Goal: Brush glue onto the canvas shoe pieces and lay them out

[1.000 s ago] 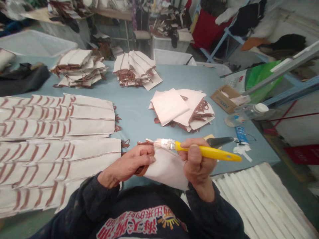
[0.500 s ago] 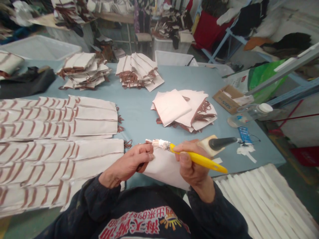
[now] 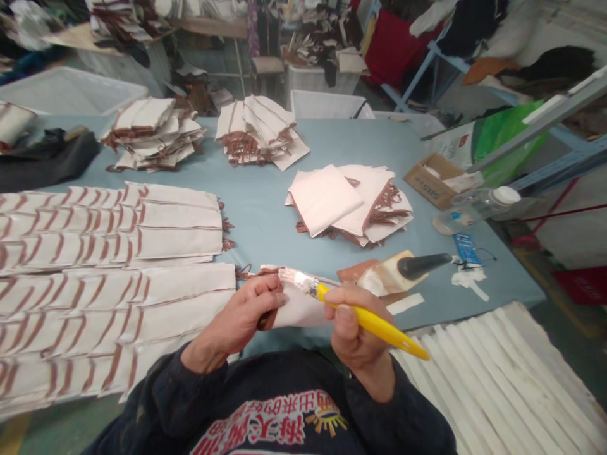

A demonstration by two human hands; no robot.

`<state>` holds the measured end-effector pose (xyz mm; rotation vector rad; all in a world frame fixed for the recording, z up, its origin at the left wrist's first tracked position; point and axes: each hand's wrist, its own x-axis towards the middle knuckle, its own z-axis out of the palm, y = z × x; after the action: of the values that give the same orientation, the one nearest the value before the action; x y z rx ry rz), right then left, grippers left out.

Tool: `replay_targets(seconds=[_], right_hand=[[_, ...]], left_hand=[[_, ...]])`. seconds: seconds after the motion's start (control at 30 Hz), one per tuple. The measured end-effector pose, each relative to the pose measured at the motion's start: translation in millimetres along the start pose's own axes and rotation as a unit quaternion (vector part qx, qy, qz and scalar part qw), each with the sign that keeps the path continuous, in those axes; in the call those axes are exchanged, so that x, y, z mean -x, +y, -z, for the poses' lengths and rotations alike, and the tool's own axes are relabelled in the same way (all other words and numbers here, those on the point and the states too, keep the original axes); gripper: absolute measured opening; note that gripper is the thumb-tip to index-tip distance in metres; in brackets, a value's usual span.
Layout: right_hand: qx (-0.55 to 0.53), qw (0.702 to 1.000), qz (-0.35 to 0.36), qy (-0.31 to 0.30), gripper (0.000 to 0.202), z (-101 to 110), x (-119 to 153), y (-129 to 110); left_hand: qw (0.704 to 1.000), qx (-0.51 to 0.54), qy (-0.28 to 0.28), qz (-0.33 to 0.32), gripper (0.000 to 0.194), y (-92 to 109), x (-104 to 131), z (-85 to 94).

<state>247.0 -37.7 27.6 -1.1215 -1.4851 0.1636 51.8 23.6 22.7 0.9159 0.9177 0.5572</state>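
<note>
My left hand (image 3: 239, 319) is closed on the brown-trimmed edge of a cream fabric piece (image 3: 303, 308), thumb on top. In my right hand (image 3: 353, 322) is a paintbrush (image 3: 379, 328) with a yellow handle, slanting down to the right. White paste coats its bristles, which touch or hover just over the piece's upper edge near my left fingertips; I cannot tell which. Right of the brush lies a cream container (image 3: 377, 278) with white stuff inside and a black handle-like part (image 3: 422, 268). Part of the fabric piece is hidden behind my right hand.
Overlapping rows of cream pieces with brown edges (image 3: 180, 218) cover the table's left. A loose pile of pieces (image 3: 327, 199) sits ahead, with further stacks (image 3: 258, 129) behind. At right are a cardboard box (image 3: 434, 180), a clear jar (image 3: 478, 208) and white padded strips (image 3: 502, 379).
The brush and my right hand have shifted left and slightly down. The fabric piece now lies flatter and lower, uncovering more of the container and the brown material under it.
</note>
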Motion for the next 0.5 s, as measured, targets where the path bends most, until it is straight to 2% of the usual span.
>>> replay_targets(seconds=[0.07,0.2,0.5], right_hand=[[0.031,0.999,0.040,-0.010,0.019,-1,-3,6],[0.084,0.990,0.102,-0.052,0.019,14,-7,9],[0.112,0.983,0.111,-0.089,0.021,32,-5,4]], left_hand=[[1.000,0.005,0.009,-0.002,0.035,0,2,-1.1],[1.000,0.018,0.009,0.005,0.036,-2,3,-2.9],[0.999,0.018,0.031,0.010,0.032,-9,4,-3.6]])
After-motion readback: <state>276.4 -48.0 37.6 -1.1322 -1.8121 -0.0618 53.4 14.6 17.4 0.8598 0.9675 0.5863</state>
